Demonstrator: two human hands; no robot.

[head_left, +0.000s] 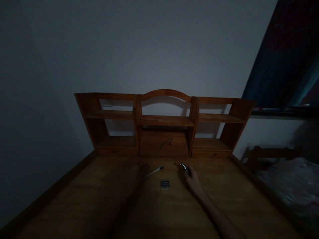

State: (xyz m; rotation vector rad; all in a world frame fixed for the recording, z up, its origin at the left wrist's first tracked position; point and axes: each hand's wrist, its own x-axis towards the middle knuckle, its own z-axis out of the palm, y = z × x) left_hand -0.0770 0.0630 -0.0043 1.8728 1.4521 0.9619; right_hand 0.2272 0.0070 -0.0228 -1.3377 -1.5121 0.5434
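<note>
The light is dim, and my left hand (pixel 138 172) is mostly in shadow at the middle left of the desk. Its fingers appear closed around the near end of a slim white stick (pixel 152 173) with a dark tip, which points right and away. On the right, my right hand (pixel 193 177) grips the dark handle of a small razor (pixel 184 167), whose shiny metal head points away to the left. Between both hands lies a small clear-edged pack (pixel 164 185) with two dark rows of several light dots; neither hand touches it.
The wooden desktop (pixel 159 219) has raised edges at left and right. A wooden shelf unit (pixel 165 121) with several compartments stands along its back against the pale wall (pixel 154 49). At right are a dark curtain (pixel 279 63) and a bed with pale bedding (pixel 294 182).
</note>
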